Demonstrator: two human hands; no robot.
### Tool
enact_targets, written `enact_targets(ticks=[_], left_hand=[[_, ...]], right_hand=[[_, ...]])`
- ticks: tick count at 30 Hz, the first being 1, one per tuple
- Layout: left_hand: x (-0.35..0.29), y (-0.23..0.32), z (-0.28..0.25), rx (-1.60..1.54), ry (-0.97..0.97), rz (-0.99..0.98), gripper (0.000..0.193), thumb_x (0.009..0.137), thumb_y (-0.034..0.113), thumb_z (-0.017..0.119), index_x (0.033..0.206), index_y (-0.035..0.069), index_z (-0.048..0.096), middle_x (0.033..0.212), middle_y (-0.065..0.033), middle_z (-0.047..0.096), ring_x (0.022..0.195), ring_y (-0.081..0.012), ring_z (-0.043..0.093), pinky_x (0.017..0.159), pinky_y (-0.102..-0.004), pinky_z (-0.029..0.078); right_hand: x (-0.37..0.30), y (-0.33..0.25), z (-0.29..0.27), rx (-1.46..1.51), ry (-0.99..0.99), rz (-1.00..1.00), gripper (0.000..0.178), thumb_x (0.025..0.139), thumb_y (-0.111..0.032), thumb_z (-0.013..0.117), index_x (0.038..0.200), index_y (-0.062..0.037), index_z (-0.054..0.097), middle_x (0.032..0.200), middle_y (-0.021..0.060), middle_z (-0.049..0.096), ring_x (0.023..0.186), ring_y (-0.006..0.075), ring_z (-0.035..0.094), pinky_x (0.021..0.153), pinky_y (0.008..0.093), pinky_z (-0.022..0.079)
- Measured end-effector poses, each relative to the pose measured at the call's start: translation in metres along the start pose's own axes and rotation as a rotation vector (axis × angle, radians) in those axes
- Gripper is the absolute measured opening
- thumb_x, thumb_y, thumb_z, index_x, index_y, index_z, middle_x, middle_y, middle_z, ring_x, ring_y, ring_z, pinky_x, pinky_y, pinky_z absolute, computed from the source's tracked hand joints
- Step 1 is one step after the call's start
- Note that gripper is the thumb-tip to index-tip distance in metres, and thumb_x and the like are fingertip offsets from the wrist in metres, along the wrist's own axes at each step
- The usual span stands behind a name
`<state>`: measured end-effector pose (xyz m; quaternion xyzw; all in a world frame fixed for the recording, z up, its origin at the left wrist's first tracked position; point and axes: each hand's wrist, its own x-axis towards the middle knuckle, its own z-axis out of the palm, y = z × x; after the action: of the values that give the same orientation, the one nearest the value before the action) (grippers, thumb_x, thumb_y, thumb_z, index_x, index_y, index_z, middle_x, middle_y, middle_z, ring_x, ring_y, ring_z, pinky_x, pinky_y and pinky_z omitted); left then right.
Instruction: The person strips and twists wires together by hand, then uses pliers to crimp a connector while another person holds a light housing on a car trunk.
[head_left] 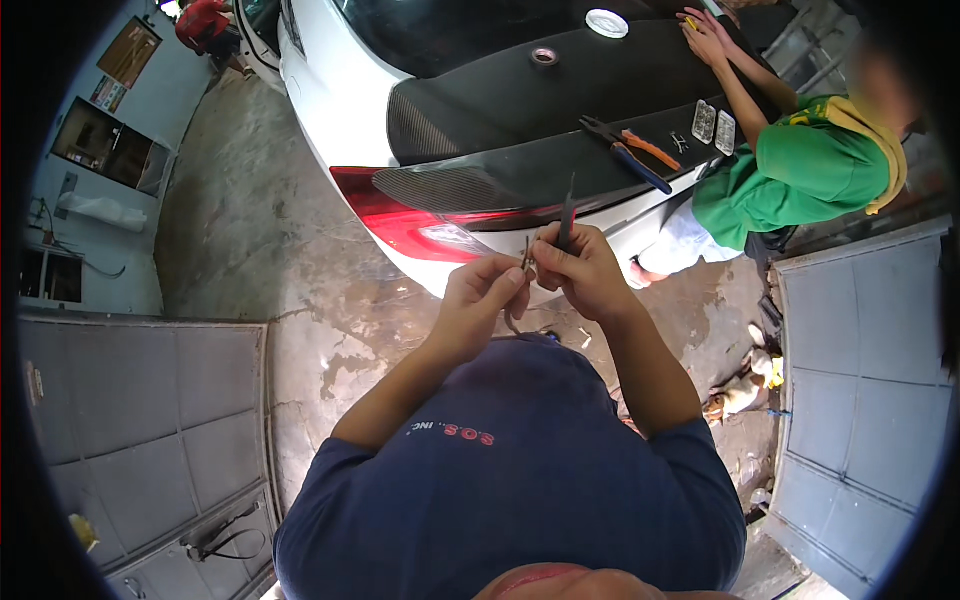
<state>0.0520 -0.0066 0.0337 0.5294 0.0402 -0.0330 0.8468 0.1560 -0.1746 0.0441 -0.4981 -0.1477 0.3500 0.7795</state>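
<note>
My left hand (482, 302) is closed, thumb and fingers pinching the end of a thin dark wire (513, 323) that hangs below it. A tiny metal-coloured piece (528, 262) shows between my two hands; its kind is too small to tell. My right hand (585, 272) is closed too, its fingertips touching the same spot. Dark pointed tweezers (569, 212) stick up from between its fingers, tips pointing away from me. Both hands are in front of my chest, close to the car's red tail light (420, 236).
On the white car's (330, 100) black trunk lie pliers (640, 168) with blue and orange handles, two clear cases (704, 122), small metal bits (680, 143), a tape roll (544, 57) and a white disc (607, 24). A green-shirted person (810, 165) leans in at right. A dog (738, 395) lies behind.
</note>
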Motion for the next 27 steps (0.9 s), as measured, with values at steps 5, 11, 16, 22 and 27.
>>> enact_targets(ticks=[5, 11, 16, 22, 27], left_hand=[[0.008, -0.006, -0.001, -0.132, 0.155, 0.083, 0.017, 0.103, 0.016, 0.06, 0.108, -0.001, 0.064, 0.083, -0.0035, 0.064, 0.072, -0.01, 0.056, 0.065, -0.0245, 0.045], [0.0, -0.008, -0.006, -0.273, 0.223, 0.075, 0.019, 0.091, -0.001, 0.054, 0.108, 0.008, 0.057, 0.09, -0.004, 0.058, 0.07, -0.0127, 0.048, 0.067, -0.0309, 0.042], [0.004, -0.022, 0.004, -0.385, 0.202, 0.135, 0.018, 0.093, -0.008, 0.055, 0.103, 0.006, 0.052, 0.104, -0.006, 0.057, 0.07, -0.0113, 0.05, 0.065, -0.0278, 0.042], [0.002, -0.031, 0.033, -0.349, 0.249, 0.124, 0.021, 0.093, -0.008, 0.06, 0.102, 0.008, 0.05, 0.105, -0.0072, 0.06, 0.071, -0.0115, 0.052, 0.065, -0.0274, 0.042], [0.003, -0.037, 0.057, -0.308, 0.317, 0.095, 0.016, 0.092, -0.005, 0.063, 0.1, 0.006, 0.054, 0.097, -0.0055, 0.061, 0.071, -0.0107, 0.052, 0.064, -0.027, 0.043]], right_hand=[[0.008, -0.004, -0.01, -0.393, 0.112, -0.084, 0.022, 0.096, -0.022, 0.073, 0.1, -0.001, 0.07, 0.075, 0.0017, 0.063, 0.063, 0.0095, 0.054, 0.059, 0.0257, 0.042], [0.047, -0.028, -0.037, -1.239, 0.41, -0.322, 0.031, 0.098, -0.022, 0.062, 0.126, -0.0076, 0.065, 0.112, 0.018, 0.058, 0.1, 0.0393, 0.064, 0.083, 0.0475, 0.051], [0.077, -0.032, -0.088, -1.674, 0.221, -0.514, 0.035, 0.095, -0.022, 0.067, 0.129, -0.0137, 0.063, 0.107, 0.0097, 0.062, 0.103, 0.0319, 0.062, 0.092, 0.0486, 0.048], [0.081, -0.031, -0.101, -1.762, 0.083, -0.69, 0.029, 0.092, -0.021, 0.069, 0.121, -0.0198, 0.069, 0.102, 0.0023, 0.063, 0.103, 0.0261, 0.058, 0.096, 0.0464, 0.041], [0.085, -0.033, -0.107, -1.771, 0.062, -0.686, 0.029, 0.091, -0.019, 0.07, 0.12, -0.0191, 0.072, 0.104, 0.0017, 0.062, 0.104, 0.0263, 0.058, 0.094, 0.0438, 0.042]])
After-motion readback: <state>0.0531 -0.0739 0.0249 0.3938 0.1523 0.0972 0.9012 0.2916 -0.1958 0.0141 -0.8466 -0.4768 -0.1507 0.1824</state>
